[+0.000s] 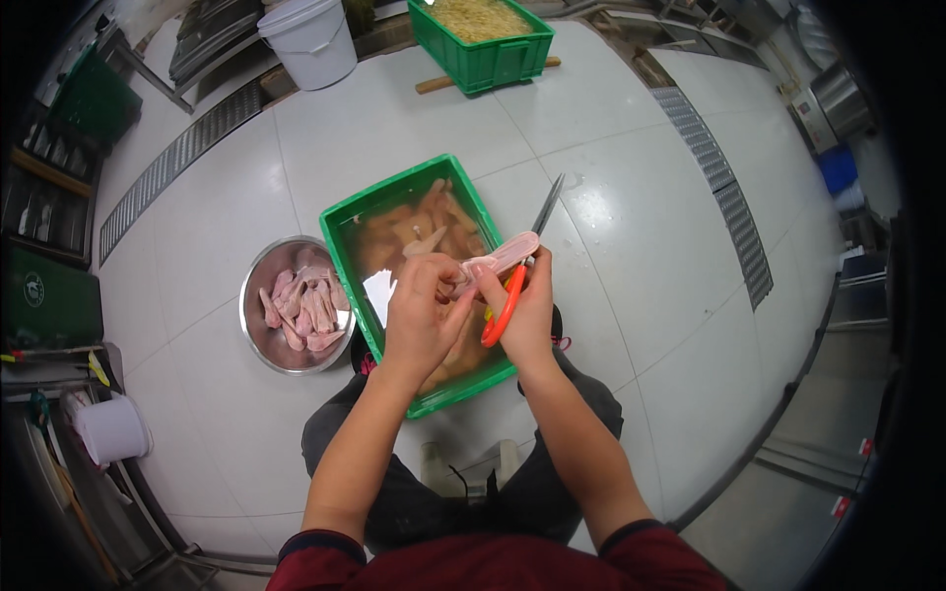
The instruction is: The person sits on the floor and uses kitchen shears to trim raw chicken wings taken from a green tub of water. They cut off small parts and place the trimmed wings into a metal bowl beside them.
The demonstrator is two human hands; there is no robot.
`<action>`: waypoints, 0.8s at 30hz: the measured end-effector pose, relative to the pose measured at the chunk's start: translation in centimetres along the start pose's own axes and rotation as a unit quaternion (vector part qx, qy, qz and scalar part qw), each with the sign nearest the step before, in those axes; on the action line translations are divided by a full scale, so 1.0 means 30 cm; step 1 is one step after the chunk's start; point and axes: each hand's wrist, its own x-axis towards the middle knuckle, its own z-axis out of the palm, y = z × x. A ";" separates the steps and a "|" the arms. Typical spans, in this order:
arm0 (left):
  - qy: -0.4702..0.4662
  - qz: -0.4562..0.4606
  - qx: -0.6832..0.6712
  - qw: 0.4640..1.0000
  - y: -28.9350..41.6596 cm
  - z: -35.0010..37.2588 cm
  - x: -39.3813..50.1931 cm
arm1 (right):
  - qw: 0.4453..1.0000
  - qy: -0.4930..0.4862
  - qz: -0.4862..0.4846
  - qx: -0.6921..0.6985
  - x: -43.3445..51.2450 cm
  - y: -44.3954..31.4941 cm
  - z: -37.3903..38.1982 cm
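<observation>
Above a green plastic crate (334, 221) of cloudy water and raw poultry pieces (399, 225), my left hand (423, 306) pinches the near end of a pale pink poultry piece (515, 253). My right hand (523, 306) grips the same piece, thumb on top. It also holds scissors (510, 306) with orange-red handles, their blades pointing up and away beyond the fingers; how far the blades are parted cannot be told. White paper or card (379, 290) shows beside my left hand at the crate's left side. Left of the crate, a round steel bowl (260, 347) holds several raw poultry pieces (307, 303).
Farther off on the tiled floor stand a white lidded bucket (314, 55) and a green crate (502, 65) of yellowish food, raised on a wooden strip (434, 85). Metal drain covers (181, 166) run along the left and right (709, 177). Steel cabinets (802, 473) stand at the lower right.
</observation>
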 end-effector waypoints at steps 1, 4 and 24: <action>-0.002 -0.011 -0.012 1.000 0.004 0.000 0.001 | 1.000 -0.006 -0.012 -0.020 -0.002 -0.003 -0.001; -0.065 0.015 0.016 0.998 -0.001 -0.015 0.001 | 1.000 0.005 0.008 -0.026 -0.002 0.007 -0.010; -0.148 -0.123 -0.070 0.979 -0.005 -0.079 0.016 | 0.991 -0.001 -0.048 -0.127 -0.011 0.000 -0.007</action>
